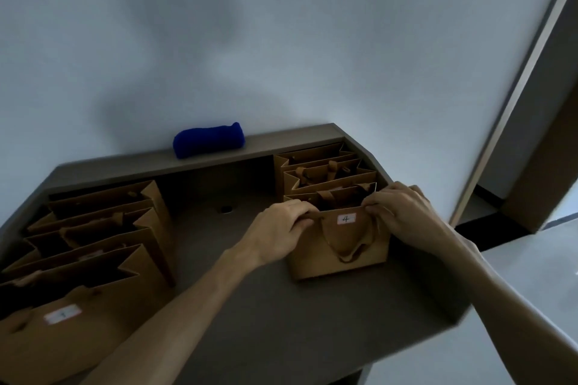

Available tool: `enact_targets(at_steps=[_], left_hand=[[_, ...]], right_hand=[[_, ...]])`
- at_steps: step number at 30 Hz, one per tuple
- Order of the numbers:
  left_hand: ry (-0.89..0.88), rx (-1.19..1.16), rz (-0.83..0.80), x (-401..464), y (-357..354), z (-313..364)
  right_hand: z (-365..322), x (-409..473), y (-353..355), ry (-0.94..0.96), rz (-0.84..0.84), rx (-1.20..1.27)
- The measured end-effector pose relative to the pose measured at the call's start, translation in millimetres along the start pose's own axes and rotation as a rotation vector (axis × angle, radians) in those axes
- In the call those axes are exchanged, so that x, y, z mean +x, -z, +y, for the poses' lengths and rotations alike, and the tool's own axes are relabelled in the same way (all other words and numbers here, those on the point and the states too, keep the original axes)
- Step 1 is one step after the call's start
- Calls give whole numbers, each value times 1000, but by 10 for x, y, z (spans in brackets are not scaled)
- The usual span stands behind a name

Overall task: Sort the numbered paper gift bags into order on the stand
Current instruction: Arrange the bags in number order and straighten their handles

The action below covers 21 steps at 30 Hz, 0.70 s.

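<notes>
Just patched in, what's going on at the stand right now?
A person is sorting brown paper gift bags. Both hands, left hand and right hand, pinch the top edge of the small bag labelled 4, at the front of the row on the right of the stand. Larger bags stand in a row on the left.

Left hand, right hand pinching.
</notes>
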<state>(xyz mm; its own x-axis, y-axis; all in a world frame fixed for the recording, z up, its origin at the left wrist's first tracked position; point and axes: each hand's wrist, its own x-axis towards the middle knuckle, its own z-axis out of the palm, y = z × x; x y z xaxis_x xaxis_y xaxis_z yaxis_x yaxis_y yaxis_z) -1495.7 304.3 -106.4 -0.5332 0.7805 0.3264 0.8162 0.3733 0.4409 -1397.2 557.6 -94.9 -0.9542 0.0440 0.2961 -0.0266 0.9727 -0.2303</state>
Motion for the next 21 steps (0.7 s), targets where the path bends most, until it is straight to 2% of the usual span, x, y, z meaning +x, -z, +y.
enact_targets(at_steps=[3,7,12,21], left_hand=[[32,-111,31,-71,201,-42],[102,-161,56,-217,474,-131],[185,-83,72,-467,773,-237],[316,214,37,-1072,1213,-410]], right_hand=[[-170,85,91,45,30,153],[-437,239,159,122,-33,334],[-730,389,51,179,-53,411],[-1387,587,-377,342,-88,354]])
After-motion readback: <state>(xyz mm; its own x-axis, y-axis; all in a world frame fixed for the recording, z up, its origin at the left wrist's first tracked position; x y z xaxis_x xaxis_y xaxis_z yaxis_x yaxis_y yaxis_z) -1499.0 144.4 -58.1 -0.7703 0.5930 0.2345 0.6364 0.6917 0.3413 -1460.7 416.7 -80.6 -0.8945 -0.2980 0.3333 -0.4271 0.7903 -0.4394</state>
